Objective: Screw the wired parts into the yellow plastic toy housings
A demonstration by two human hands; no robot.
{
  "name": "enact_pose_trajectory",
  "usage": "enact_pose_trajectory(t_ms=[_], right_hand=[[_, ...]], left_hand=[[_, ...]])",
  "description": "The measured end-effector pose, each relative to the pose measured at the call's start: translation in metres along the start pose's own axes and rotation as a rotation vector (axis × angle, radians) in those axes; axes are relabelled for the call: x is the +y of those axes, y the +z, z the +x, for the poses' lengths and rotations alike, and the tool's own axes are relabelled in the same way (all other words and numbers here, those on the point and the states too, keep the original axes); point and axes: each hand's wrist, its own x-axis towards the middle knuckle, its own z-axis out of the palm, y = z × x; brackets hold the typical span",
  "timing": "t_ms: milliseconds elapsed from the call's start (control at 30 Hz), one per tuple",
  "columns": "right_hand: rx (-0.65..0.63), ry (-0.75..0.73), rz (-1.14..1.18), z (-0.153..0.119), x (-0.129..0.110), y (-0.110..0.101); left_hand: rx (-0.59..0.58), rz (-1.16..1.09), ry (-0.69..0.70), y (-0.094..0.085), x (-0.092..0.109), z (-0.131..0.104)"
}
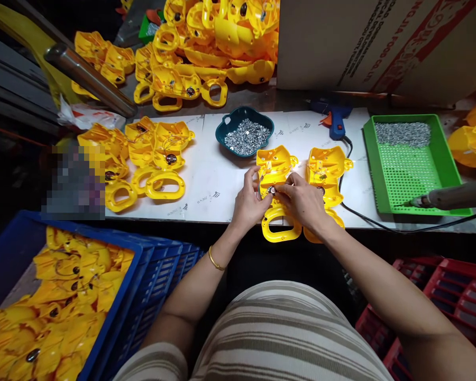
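Note:
A yellow plastic shell (275, 160) with an oval handle lies at the table's front edge. My left hand (250, 201) grips its left side, the thumb beside a small round metal part (271, 190) in the shell. From the right, my right hand (301, 198) reaches over the shell, its fingers pinched together at that round part; whatever they hold is too small to make out. A second yellow shell (327, 161) with wires inside lies just to the right, partly behind my right hand and forearm.
Behind the shells stand a dark bowl of screws (246, 132) and a blue glue gun (336, 124). A green basket (440, 159) with screws is at right, under a screwdriver (452, 196). More shells (162, 145) lie left; a blue crate (122, 296) stands lower left.

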Motion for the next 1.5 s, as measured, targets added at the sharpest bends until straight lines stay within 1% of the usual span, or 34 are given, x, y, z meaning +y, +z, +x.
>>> enact_pose_trajectory(t_ms=[133,233,333,433,500,567,700,767,867,933,967,1000,1067,1100,1133,1233,1300,1400,1500], right_hand=[[-0.004,0.006,0.012,0.002,0.000,0.001],[0.009,-0.020,0.080,0.003,0.005,0.004],[0.061,-0.037,0.161,0.003,0.011,0.009],[0.103,-0.017,0.180,0.004,0.013,0.011],[0.078,-0.017,0.160,0.005,0.010,0.007],[0.011,-0.030,0.091,0.008,0.005,0.000],[-0.130,-0.070,-0.167,0.015,-0.006,-0.014],[-0.156,-0.098,-0.228,0.017,-0.009,-0.017],[-0.153,-0.106,-0.212,0.018,-0.008,-0.018],[-0.126,-0.086,-0.169,0.015,-0.006,-0.019],[-0.099,-0.076,-0.132,0.013,-0.005,-0.019],[-0.063,-0.068,-0.086,0.010,-0.004,-0.019],[0.016,-0.054,0.014,0.000,-0.001,-0.018],[0.046,-0.050,0.059,-0.006,0.000,-0.018],[0.063,-0.049,0.097,-0.012,0.001,-0.017],[0.077,-0.054,0.189,-0.029,0.001,-0.014],[0.080,-0.063,0.258,-0.036,-0.001,-0.012],[0.054,-0.067,0.426,-0.039,-0.004,-0.008],[0.003,-0.053,0.637,-0.037,-0.005,-0.004]], left_hand=[[-0.046,0.007,-0.013,-0.003,0.003,0.003],[-0.067,-0.003,-0.009,-0.004,0.004,0.004],[-0.075,0.012,0.001,-0.005,0.004,0.004],[-0.075,0.042,0.013,-0.005,0.004,0.005],[-0.086,0.044,0.019,-0.006,0.004,0.005],[-0.100,0.031,0.026,-0.006,0.004,0.006],[-0.109,0.044,0.010,-0.008,0.005,0.009],[-0.123,0.068,-0.009,-0.008,0.008,0.012],[-0.158,0.075,-0.002,-0.011,0.011,0.014],[-0.183,0.028,0.010,-0.016,0.009,0.011],[-0.176,-0.013,0.003,-0.019,0.007,0.008],[-0.146,-0.062,-0.015,-0.022,0.004,0.004],[-0.041,-0.138,-0.085,-0.028,-0.002,-0.007],[-0.013,-0.151,-0.135,-0.032,-0.005,-0.013],[-0.016,-0.150,-0.188,-0.034,-0.007,-0.018],[-0.128,-0.163,-0.304,-0.039,-0.006,-0.029],[-0.149,-0.255,-0.333,-0.038,-0.001,-0.030],[-0.195,-0.419,-0.390,-0.037,0.010,-0.026],[-0.263,-0.520,-0.422,-0.036,0.019,-0.021]])
